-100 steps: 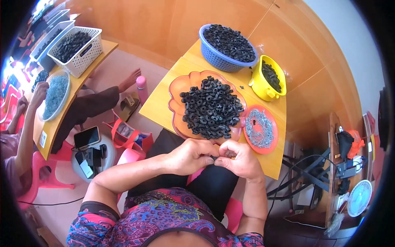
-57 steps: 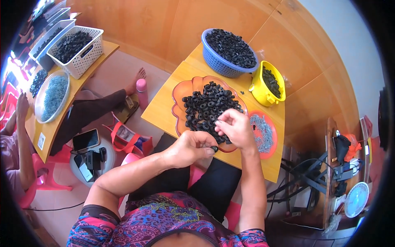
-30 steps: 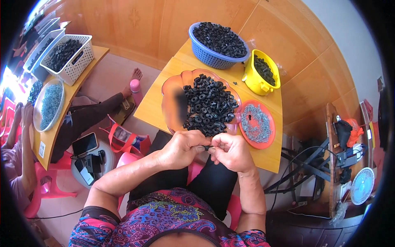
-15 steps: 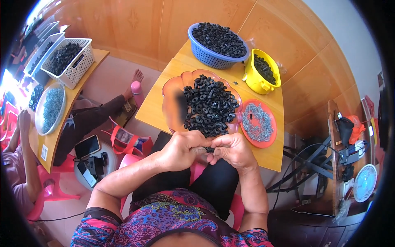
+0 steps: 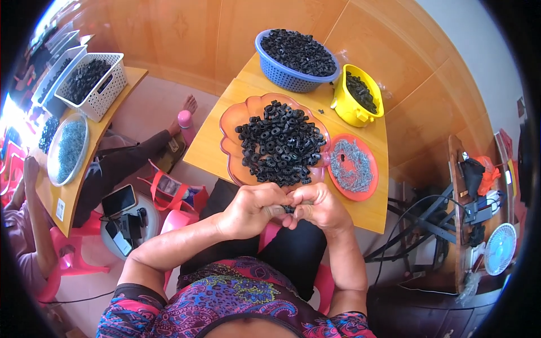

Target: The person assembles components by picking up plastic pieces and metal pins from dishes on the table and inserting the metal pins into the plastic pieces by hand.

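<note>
One tray between hands and blue basket

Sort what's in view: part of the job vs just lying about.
Job:
- small black piece between left grip and right grip
- scalloped orange tray, black heap
- red plate, silvery bits
- likely blue basket, yellow bucket

Lying about:
- pink bottle
- red-handled bag
- dark-screened device
- fan

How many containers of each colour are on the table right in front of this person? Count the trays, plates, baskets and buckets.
Blue basket: 1
Yellow bucket: 1
Orange scalloped tray: 1
Coral-red plate: 1
Total: 4 containers
</note>
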Tool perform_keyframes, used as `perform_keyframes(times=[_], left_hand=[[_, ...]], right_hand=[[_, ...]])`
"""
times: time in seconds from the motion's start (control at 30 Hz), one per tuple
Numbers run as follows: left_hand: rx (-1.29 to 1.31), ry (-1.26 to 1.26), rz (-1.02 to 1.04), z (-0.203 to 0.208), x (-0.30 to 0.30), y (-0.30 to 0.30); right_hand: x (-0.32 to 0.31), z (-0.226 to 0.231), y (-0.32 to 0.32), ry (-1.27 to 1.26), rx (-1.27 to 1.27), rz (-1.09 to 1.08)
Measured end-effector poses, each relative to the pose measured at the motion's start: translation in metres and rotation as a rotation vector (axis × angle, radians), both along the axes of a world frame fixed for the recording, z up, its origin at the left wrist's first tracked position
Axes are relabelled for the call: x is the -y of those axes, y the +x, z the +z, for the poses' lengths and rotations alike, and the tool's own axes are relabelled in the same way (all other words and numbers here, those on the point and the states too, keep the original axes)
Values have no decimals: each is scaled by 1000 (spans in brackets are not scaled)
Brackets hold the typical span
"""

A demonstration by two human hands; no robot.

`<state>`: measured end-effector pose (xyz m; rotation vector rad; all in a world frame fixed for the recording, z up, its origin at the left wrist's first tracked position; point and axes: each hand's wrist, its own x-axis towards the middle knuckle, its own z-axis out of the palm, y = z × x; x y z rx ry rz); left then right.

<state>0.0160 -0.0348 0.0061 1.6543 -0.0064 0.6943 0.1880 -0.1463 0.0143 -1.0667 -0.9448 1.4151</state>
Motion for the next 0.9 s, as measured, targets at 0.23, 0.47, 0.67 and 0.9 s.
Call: perform_keyframes(times=[0.23, 0.47, 0.67, 0.9], left_hand=[[23, -137, 3, -3, 6, 0], [4, -36, 88, -7, 10, 2], [24, 72, 104, -10, -4, 6], [-215, -58, 112, -12, -3, 5]], right_hand=[[-1, -1, -1, 17, 1, 72], [-4, 1, -7, -1, 81, 56], [-3, 18, -2, -90, 91, -8], [-15, 39, 27, 62, 334, -202]])
